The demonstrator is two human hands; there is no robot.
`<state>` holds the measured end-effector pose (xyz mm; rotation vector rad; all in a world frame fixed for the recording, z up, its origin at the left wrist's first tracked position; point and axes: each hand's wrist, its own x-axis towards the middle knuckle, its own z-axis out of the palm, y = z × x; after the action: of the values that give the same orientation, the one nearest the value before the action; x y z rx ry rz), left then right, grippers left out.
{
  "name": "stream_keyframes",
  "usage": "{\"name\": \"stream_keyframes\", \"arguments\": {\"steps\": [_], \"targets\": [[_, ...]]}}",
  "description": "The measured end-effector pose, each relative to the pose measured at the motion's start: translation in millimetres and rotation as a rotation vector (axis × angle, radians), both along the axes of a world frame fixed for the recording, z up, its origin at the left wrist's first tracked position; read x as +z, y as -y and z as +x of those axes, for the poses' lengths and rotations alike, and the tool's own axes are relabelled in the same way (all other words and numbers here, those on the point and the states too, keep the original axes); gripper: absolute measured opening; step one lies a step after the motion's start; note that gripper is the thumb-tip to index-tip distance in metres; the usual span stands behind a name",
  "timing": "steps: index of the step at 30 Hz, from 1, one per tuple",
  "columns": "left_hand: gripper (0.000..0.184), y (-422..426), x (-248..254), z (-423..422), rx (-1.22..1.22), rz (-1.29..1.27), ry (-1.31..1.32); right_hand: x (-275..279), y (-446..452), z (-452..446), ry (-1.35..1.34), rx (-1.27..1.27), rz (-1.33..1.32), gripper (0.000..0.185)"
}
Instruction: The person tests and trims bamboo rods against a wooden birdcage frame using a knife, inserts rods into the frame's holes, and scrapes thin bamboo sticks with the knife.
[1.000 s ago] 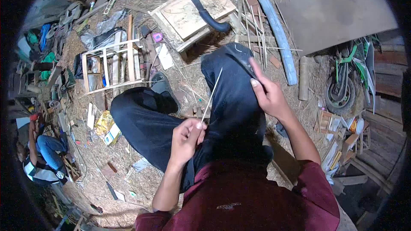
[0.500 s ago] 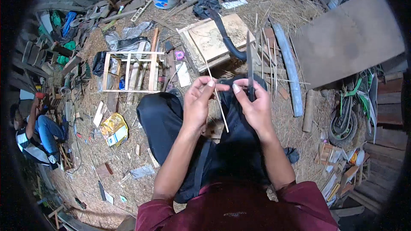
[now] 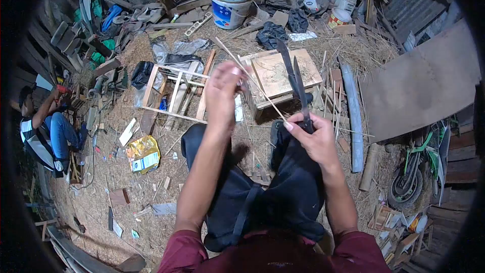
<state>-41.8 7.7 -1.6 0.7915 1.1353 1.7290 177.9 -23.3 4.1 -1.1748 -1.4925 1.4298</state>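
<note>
My right hand (image 3: 314, 136) is closed around a knife (image 3: 300, 87), its dark blade pointing up and away from me. One end of a thin wooden stick (image 3: 270, 102) lies between that hand's thumb and fingers. The stick slants up to the left, past my left hand (image 3: 222, 88). Slightly blurred, the left hand's curled fingers are at the stick's upper part. Beyond the knife is a low wooden box (image 3: 275, 73) with a pale board top, and a dark curved strip (image 3: 286, 59) rests over it, partly behind the blade.
A slatted wooden frame (image 3: 174, 93) lies left of the box. A white bucket (image 3: 230, 7) stands behind. Right are a grey pole (image 3: 352, 116), a large board (image 3: 424, 78) and a motorbike (image 3: 408, 177). At far left, another person (image 3: 58, 134) sits. A yellow bag (image 3: 143, 152) lies among scraps.
My left hand has moved left and up along the stick, away from the right hand. The stick's lower end is now at my right hand. The camera view has shifted.
</note>
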Motion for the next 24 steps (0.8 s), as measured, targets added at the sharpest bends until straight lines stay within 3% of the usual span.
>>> {"name": "stream_keyframes", "arguments": {"steps": [1,4,7,8,11,13,15,18,24], "targets": [[0.03,-2,7,-3,0.163,0.017,-0.069,2,-1,7,0.027,0.026,0.024,0.013],[0.038,1,35,-20,0.538,0.405,-1.048,15,-5,24,0.152,0.104,0.075,0.013],[0.038,11,52,-38,-0.025,0.493,-1.616,22,-13,44,0.232,0.205,0.097,0.015],[0.027,10,47,-42,-0.204,0.537,-1.579,25,-18,50,0.253,0.232,0.06,0.016],[0.02,19,44,-43,-0.698,0.15,-1.463,29,-33,60,0.376,0.296,0.158,0.018],[0.015,22,30,-37,-0.684,0.19,-1.431,23,-42,66,0.429,0.291,0.096,0.02],[0.015,27,19,-30,-0.715,0.078,-1.397,13,-50,68,0.457,0.208,0.537,0.028],[0.018,33,1,-14,-0.615,0.067,-1.345,15,-45,61,0.594,-0.118,0.681,0.037],[0.019,38,-21,12,-0.552,0.0,-1.152,3,-21,40,0.471,-0.039,0.628,0.04]]}}
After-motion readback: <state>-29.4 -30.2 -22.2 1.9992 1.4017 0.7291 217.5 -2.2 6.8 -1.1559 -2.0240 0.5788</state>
